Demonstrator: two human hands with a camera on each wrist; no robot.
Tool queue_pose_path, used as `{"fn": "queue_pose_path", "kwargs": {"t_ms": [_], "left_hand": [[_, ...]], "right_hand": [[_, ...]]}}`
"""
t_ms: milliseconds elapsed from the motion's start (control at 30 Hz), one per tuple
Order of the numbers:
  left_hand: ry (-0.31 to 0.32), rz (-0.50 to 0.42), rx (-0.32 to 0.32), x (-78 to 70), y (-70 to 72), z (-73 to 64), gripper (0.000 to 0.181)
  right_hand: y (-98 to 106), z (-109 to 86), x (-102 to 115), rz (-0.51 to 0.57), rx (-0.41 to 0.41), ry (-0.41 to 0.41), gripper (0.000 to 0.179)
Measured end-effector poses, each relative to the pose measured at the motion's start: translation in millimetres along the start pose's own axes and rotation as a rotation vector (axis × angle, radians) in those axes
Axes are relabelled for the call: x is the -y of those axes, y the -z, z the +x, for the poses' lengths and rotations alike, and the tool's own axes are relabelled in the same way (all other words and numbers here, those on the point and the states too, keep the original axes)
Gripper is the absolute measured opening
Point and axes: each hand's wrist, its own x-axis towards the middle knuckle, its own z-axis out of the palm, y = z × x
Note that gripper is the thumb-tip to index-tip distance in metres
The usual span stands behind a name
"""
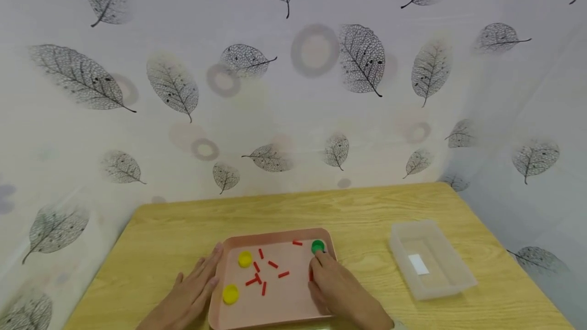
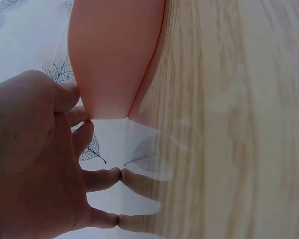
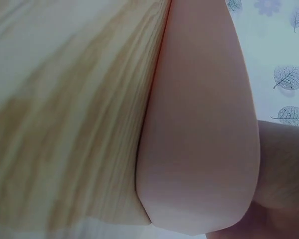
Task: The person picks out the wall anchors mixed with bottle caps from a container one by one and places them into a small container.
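A pink tray lies on the wooden table, holding several short red sticks, two yellow round caps and a green round cap. My left hand rests along the tray's left side, its fingers extended. In the left wrist view, its thumb and forefinger touch the tray's rim and other fingertips rest on the table. My right hand reaches over the tray's right wall, fingers bent and tips at the green cap's near edge. A bit of red shows beside these fingers; I cannot tell whether they hold it.
A clear plastic box with a white label stands to the right of the tray. Behind the wooden table hangs a pale leaf-patterned cloth, which also covers both sides. The tray's outer wall fills much of the right wrist view.
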Motion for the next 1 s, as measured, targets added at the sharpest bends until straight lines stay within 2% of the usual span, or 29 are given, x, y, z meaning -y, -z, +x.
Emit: {"fn": "queue_pose_path", "kwargs": {"t_ms": [233,433,600,667,767,900,1000], "left_hand": [[0.006,-0.035,0.019,1.1,-0.3,-0.5,0.06],[0.031,-0.03,0.038,-0.9,1.1,1.4,0.06],[0.038,-0.018,0.043,-3.0,3.4,1.7,0.06],[0.026,-0.016,0.034,-3.2,2.8,1.9,0.06],[0.006,-0.022,0.017,-2.7,1.2,2.3,0.06],[-0.002,-0.029,0.01,-1.9,0.5,1.8,0.06],[0.004,-0.028,0.01,-0.9,1.5,0.2,0.06]], "right_hand": [[7,0.1,0,0.014,-0.024,0.014,0.013],[23,-2.0,-3,-0.012,-0.071,0.046,0.013],[32,-4.7,-6,0.017,-0.016,-0.008,0.016],[35,-6.1,-6,0.017,-0.018,-0.032,0.017],[40,-8.5,-6,0.018,-0.053,-0.055,0.017],[46,-12.5,-10,-0.013,-0.125,-0.03,0.017],[52,-16.1,-13,-0.028,-0.137,-0.02,0.019]]}}
